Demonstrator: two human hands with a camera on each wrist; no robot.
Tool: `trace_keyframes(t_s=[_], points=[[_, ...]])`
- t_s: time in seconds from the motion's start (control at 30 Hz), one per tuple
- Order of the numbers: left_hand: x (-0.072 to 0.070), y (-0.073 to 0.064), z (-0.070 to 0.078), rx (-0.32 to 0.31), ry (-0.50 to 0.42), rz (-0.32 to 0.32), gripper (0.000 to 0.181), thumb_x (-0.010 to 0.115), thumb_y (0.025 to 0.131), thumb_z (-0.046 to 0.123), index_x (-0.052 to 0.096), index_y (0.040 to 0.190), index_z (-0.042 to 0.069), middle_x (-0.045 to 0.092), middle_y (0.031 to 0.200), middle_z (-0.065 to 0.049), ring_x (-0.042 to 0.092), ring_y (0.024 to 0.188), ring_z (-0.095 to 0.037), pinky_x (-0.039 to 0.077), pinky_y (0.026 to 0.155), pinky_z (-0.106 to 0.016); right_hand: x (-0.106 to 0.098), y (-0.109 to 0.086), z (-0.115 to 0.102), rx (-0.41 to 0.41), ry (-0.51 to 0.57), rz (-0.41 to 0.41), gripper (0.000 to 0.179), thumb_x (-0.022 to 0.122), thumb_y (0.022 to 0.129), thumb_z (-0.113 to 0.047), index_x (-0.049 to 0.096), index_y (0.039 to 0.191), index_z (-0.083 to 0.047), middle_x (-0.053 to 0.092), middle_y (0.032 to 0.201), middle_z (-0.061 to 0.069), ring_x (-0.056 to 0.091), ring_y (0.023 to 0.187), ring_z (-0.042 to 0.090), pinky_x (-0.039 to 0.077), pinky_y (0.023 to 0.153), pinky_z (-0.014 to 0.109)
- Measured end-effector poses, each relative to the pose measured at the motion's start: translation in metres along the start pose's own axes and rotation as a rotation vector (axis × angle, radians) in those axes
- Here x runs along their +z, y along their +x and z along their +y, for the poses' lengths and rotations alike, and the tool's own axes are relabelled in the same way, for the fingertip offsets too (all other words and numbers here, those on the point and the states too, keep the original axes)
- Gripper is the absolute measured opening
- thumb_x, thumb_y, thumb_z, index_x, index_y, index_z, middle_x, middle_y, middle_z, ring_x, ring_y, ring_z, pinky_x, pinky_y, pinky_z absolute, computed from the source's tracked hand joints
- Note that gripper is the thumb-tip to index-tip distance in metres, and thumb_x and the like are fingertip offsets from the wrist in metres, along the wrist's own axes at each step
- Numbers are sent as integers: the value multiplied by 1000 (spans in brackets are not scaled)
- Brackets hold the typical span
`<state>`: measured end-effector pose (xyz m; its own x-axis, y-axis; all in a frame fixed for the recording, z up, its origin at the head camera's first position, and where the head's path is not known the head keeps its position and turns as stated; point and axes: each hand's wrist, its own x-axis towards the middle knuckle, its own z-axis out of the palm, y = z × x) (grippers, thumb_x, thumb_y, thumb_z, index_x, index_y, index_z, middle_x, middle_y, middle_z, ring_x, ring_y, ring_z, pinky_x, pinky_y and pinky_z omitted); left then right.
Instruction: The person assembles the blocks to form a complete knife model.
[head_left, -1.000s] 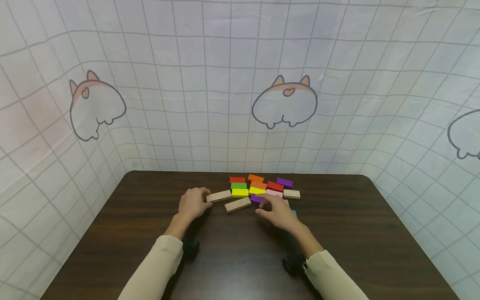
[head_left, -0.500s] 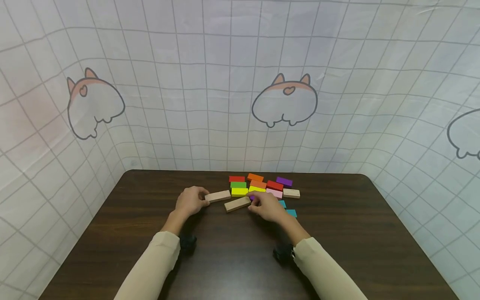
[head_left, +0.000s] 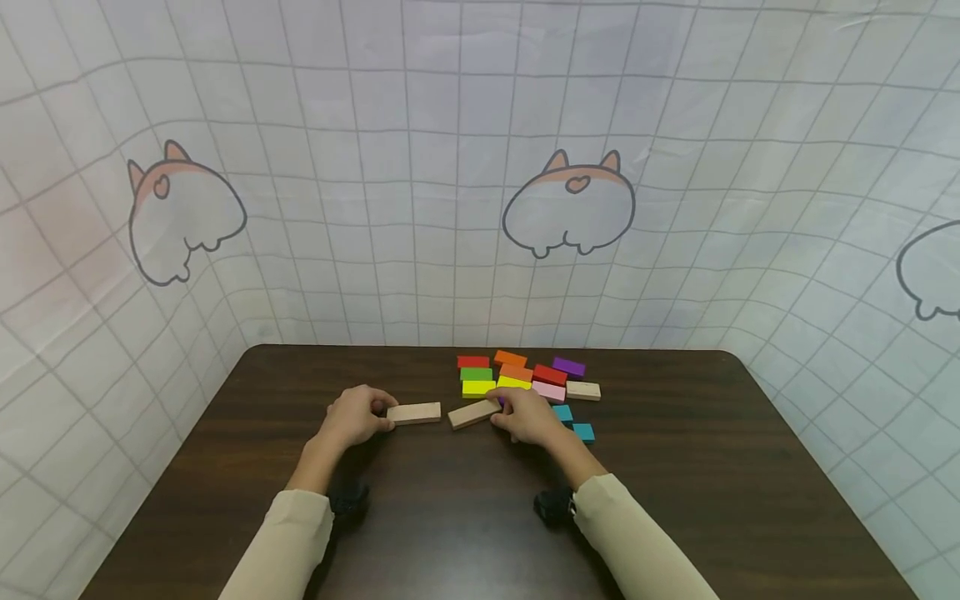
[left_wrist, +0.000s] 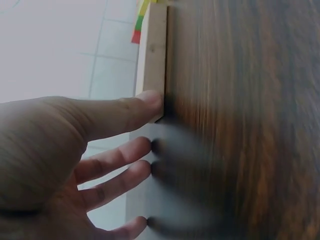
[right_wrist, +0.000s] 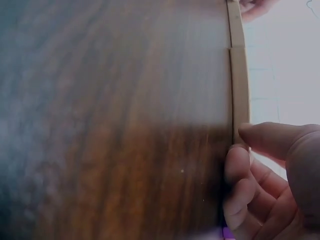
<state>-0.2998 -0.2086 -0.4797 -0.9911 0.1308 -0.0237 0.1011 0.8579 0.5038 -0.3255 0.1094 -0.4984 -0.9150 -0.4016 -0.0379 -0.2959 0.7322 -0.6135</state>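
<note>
My left hand [head_left: 356,417] pinches the left end of a plain wooden block [head_left: 415,413] that lies flat on the dark table. In the left wrist view the thumb presses the near end of this block [left_wrist: 154,55], while the other fingers touch the tabletop. A second plain wooden block [head_left: 472,414] lies slightly tilted to its right, a small gap between them. My right hand [head_left: 528,415] grips that block's right end; the right wrist view has the thumb on the block's end [right_wrist: 240,95] and fingers curled beside it.
Behind the hands lie several coloured blocks: red [head_left: 473,362], green [head_left: 476,374], yellow [head_left: 478,389], orange [head_left: 511,358], pink [head_left: 549,391] and purple [head_left: 569,367]. Another plain block [head_left: 583,391] is at their right. Blue blocks [head_left: 582,432] lie beside my right wrist. A gridded curtain [head_left: 390,208] surrounds the table.
My left hand has drawn its wooden block left and toward me, turning it nearly level. My right hand has moved left onto the end of the second wooden block, uncovering the blue blocks.
</note>
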Motion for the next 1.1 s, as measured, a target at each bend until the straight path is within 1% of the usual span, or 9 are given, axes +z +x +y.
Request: trace_keyframes(t_s=[0.13,0.33,0.47,0.6,0.67,0.77,0.83,0.93,1.1], points=[[-1,-6,-6,24,16,-21,31,85,84,20,78,114,17,70,114,-9,63,110,-32,44,90,-61,0,-2,0,-2,1,13,38,73,96,-19,67,133,-14,59,71,2,60,49,15,49,53,30],[-2,-15,-10,76,43,-42,30,87,81,20,80,110,19,69,109,-6,62,105,-29,48,86,-60,0,-8,2,-8,3,-4,31,75,94,-20,70,124,-16,59,71,1,58,51,15,48,54,30],[-2,-20,-11,97,52,-53,30,88,81,21,80,110,18,70,110,-5,63,106,-30,47,89,-63,0,-12,3,-19,16,-11,26,77,93,-18,70,118,-17,59,71,0,58,52,15,47,57,31],[-1,-24,-10,111,48,-69,31,87,82,22,79,111,17,71,107,-2,64,103,-27,44,94,-64,-2,-17,3,-44,15,-29,24,76,92,-14,71,115,-14,60,70,-1,60,53,14,48,60,31],[-1,-26,-10,125,43,-72,30,87,82,21,79,111,16,72,102,0,64,98,-23,44,93,-62,-3,-20,3,-55,19,-38,24,76,92,-13,71,115,-12,61,69,-2,61,53,13,49,60,31],[-2,-28,-10,124,21,-71,29,87,82,19,79,110,15,71,96,3,63,91,-17,47,91,-54,-4,-25,4,-67,26,-51,26,75,92,-12,71,118,-11,61,69,-2,61,54,12,50,60,30],[-2,-29,-10,128,13,-73,29,86,82,18,79,109,14,71,94,4,62,87,-14,49,86,-47,-5,-29,4,-73,35,-55,26,75,92,-11,71,118,-10,61,69,-2,61,53,12,51,60,29],[-3,-30,-10,122,-6,-82,28,86,83,17,78,109,13,70,91,5,60,84,-12,50,79,-39,-7,-37,4,-74,48,-59,26,75,92,-10,71,118,-9,62,69,-2,61,54,12,51,60,28],[-3,-34,-9,112,-36,-93,27,86,82,14,78,108,13,70,91,4,60,83,-11,51,76,-35,-8,-48,3,-78,59,-63,24,75,91,-10,72,115,-10,61,67,-3,61,54,12,48,57,28]])
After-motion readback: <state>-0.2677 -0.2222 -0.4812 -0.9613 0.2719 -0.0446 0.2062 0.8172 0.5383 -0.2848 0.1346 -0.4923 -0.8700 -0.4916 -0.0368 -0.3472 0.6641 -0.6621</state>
